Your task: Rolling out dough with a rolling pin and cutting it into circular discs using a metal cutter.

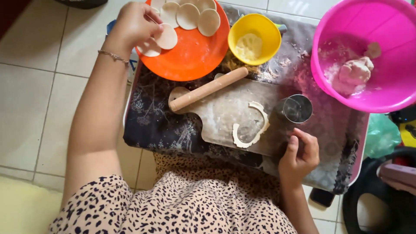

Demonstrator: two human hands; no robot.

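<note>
One dough round (167, 37) sits pinched in my left hand (134, 24), over the orange plate's (190, 60) left rim; a loose grip could drop it on the floor. My right hand (299, 156), curled and empty, rests near the metal cutter (297, 108).

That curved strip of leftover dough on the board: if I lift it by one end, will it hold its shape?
Probably not. The dough scrap is a thin, narrow arc, so it would likely droop and stretch. It has a gap already, so it may tear further. The wooden board looks floured, so it should peel off without much sticking.
</note>
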